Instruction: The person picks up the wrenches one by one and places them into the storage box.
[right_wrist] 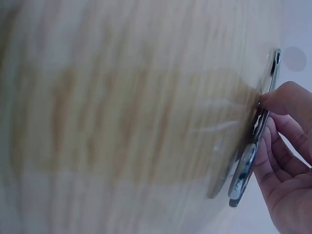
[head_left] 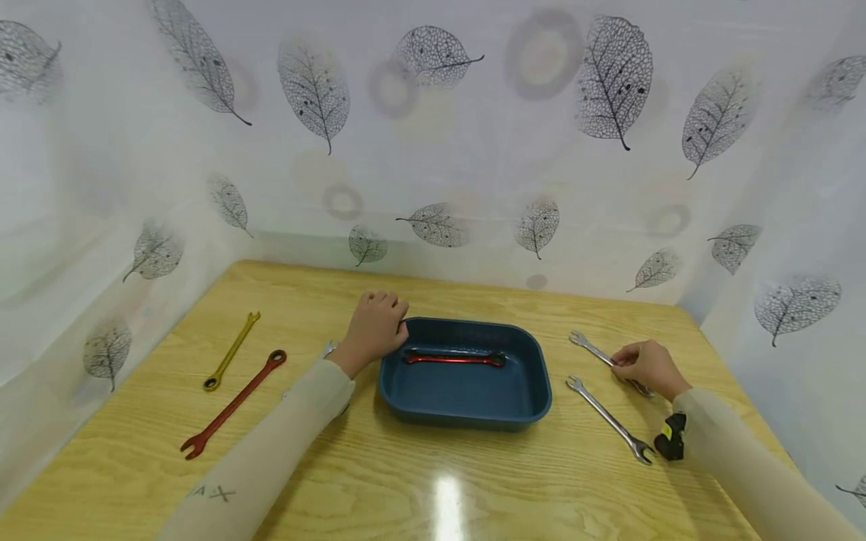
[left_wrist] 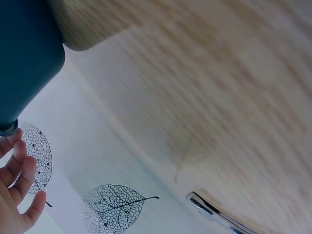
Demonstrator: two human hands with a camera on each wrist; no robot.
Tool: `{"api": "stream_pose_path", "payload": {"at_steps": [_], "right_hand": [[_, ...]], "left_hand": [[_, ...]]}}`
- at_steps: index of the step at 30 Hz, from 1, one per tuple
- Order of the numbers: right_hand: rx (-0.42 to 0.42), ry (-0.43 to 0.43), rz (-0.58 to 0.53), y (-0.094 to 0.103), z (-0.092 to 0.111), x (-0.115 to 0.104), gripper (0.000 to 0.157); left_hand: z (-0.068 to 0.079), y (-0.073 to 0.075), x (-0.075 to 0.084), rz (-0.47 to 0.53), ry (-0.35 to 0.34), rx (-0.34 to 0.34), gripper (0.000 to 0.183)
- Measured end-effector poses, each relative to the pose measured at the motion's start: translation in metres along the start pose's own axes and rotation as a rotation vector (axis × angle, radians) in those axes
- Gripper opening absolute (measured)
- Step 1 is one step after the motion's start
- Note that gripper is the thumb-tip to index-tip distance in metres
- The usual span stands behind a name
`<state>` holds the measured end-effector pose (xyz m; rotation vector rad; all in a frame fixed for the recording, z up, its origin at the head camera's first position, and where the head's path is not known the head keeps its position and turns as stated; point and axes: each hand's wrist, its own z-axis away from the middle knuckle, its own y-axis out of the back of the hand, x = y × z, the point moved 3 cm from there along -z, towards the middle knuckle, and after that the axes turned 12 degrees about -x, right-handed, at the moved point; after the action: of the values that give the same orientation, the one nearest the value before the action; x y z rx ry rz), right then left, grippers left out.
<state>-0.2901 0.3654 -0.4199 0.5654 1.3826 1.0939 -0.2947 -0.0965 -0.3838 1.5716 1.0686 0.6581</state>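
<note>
My left hand (head_left: pixel 374 330) grips the far left corner of a dark blue tray (head_left: pixel 467 421), thumb at the rim and fingers bent over the outside. A red wrench (head_left: pixel 453 359) lies inside, along the tray's far wall. Right of the tray, my right hand (head_left: pixel 649 368) pinches a silver wrench (head_left: pixel 590 346) near mid-handle between thumb and fingers. The right wrist view shows this wrench (right_wrist: pixel 246 168) edge-on, close over the tabletop. A second silver wrench (head_left: pixel 609 417) lies nearer to me, just left of the right wrist.
On the left lie a yellow wrench (head_left: pixel 233 349) and a longer red wrench (head_left: pixel 233 406). Another silver wrench (head_left: pixel 329 349) is mostly hidden beneath my left forearm. The wooden table (head_left: pixel 406 488) ends at a leaf-patterned white curtain (head_left: pixel 467 165) behind and at both sides.
</note>
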Motion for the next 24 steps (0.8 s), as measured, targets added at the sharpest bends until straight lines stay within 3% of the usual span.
{"api": "stream_pose_path", "payload": {"at_steps": [24], "right_hand": [[0.016, -0.001, -0.011, -0.003, 0.0047, 0.0071, 0.016]], "left_hand": [[0.0004, -0.0014, -0.0003, 0.001, -0.003, 0.021, 0.012]]}}
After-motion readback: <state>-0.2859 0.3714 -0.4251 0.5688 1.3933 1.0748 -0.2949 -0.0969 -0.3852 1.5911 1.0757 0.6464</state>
